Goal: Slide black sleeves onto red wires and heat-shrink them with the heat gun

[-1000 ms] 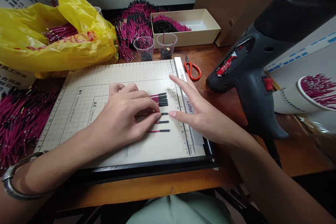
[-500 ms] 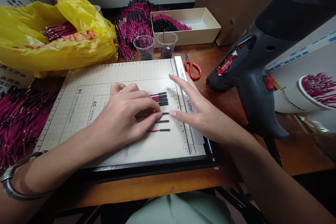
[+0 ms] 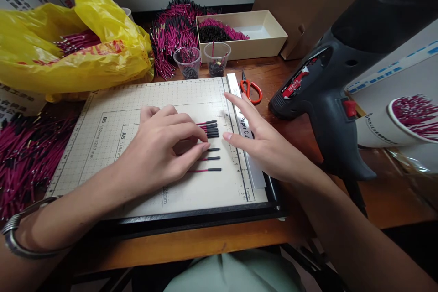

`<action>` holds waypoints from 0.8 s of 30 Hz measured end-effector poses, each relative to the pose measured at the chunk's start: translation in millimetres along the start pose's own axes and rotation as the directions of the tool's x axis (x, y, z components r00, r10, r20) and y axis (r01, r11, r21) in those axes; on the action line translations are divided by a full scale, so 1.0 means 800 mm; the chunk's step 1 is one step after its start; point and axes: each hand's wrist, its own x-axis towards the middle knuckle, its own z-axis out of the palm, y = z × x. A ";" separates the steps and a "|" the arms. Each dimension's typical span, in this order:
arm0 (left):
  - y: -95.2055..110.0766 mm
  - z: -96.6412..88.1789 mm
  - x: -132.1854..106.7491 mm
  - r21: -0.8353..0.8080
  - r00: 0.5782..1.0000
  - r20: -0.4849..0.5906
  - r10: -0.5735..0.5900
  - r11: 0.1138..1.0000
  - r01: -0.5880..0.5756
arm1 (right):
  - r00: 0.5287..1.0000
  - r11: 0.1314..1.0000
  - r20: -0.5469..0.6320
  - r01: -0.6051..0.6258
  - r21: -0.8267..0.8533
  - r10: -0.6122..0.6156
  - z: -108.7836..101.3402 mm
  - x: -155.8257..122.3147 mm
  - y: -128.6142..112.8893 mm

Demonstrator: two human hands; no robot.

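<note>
My left hand (image 3: 167,141) is curled over thin magenta wires on a paper cutter board (image 3: 137,200). Thumb and index fingertips come close together, and what lies under the fingers is hidden. From beneath the index finger juts a close row of black-sleeved wire ends (image 3: 212,130). Below the row lie a few spaced wires, one with its black end (image 3: 214,149) right by my left thumb and another lower down (image 3: 215,169). My right hand (image 3: 256,139) is open, thumb and fingers stretched apart above the cutter's ruled edge and white rail (image 3: 253,171); it holds nothing.
Behind the board stand two clear cups (image 3: 187,61) with black bits, a cream box (image 3: 244,48) of wires and a wire heap (image 3: 178,23). Red-handled snips (image 3: 252,91) lie beside a dark heat gun (image 3: 328,82). A yellow bag (image 3: 112,66) and loose wires (image 3: 30,159) fill the left.
My right thumb has lifted off the black wire end and moved up and right. My left hand has shifted slightly up and left, and more of that wire end shows.
</note>
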 end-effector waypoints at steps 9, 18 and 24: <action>-0.006 0.005 0.005 0.027 0.999 -0.039 -0.038 0.999 0.039 | 0.998 0.998 0.032 -0.054 -0.044 0.055 0.003 0.005 -0.007; -0.003 0.003 0.003 0.005 0.999 -0.024 -0.037 0.999 0.037 | 0.997 0.998 0.053 -0.052 -0.042 0.054 0.001 0.000 -0.008; -0.005 0.003 0.002 0.006 1.000 -0.013 -0.015 1.000 0.015 | 0.998 0.998 0.058 -0.037 -0.048 0.040 0.001 -0.002 -0.004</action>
